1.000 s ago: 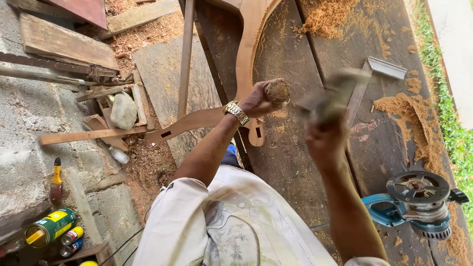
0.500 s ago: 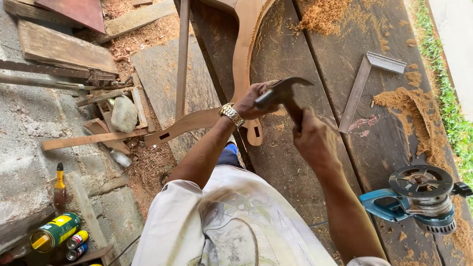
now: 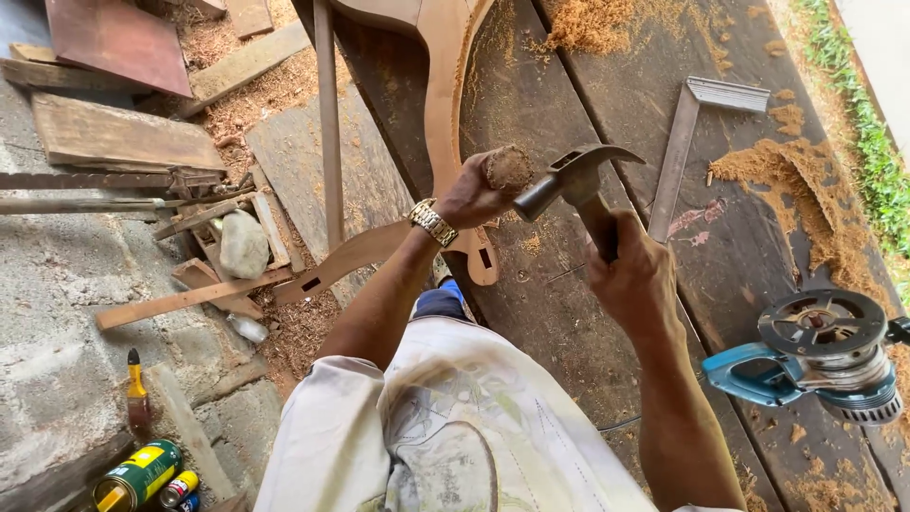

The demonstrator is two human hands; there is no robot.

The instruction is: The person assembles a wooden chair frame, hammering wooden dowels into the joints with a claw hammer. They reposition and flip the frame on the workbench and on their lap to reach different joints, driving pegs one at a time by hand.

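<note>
My left hand (image 3: 474,194), with a metal wristwatch, grips a short round wooden peg (image 3: 509,169) whose flat end faces up, held over a curved wooden chair part (image 3: 445,104). My right hand (image 3: 633,280) is closed on the handle of a claw hammer (image 3: 575,175). The hammer's striking face touches the side of the peg. Both hands hover above a dark wooden workbench (image 3: 569,313).
A steel try square (image 3: 678,156) and piles of sawdust (image 3: 791,180) lie on the bench's right. A blue power router (image 3: 820,356) sits at the right edge. To the left on the ground are wood offcuts, a stone (image 3: 244,244), a handsaw (image 3: 95,179), cans and a bottle (image 3: 138,398).
The hammer swung from a raised, blurred position down to the peg in my left hand. My left hand stayed over the chair part.
</note>
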